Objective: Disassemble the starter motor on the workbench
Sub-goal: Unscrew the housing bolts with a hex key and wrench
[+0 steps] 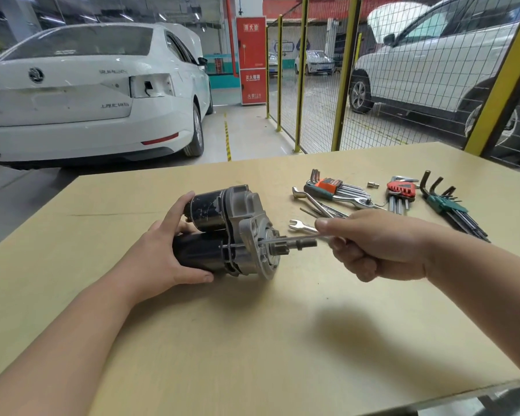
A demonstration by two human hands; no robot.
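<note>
Left hand [168, 250] gripped the black body of the starter motor [231, 232], which lay on its side mid-desk [252, 340]. Right hand [373, 250] was curled round a thin metal rod [294, 238] reaching the motor's silver end housing. Hex key sets [336, 187] and a wrench [302, 226] lay just beyond.

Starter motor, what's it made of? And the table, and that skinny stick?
On the starter motor, the front housing looks like cast metal, maybe aluminium: dull silver-grey. Its black body seems painted metal; white scuffs show. The workbench looks like pale wood board, faintly grained. The thin tool in the right hand looks like shiny steel.
</note>
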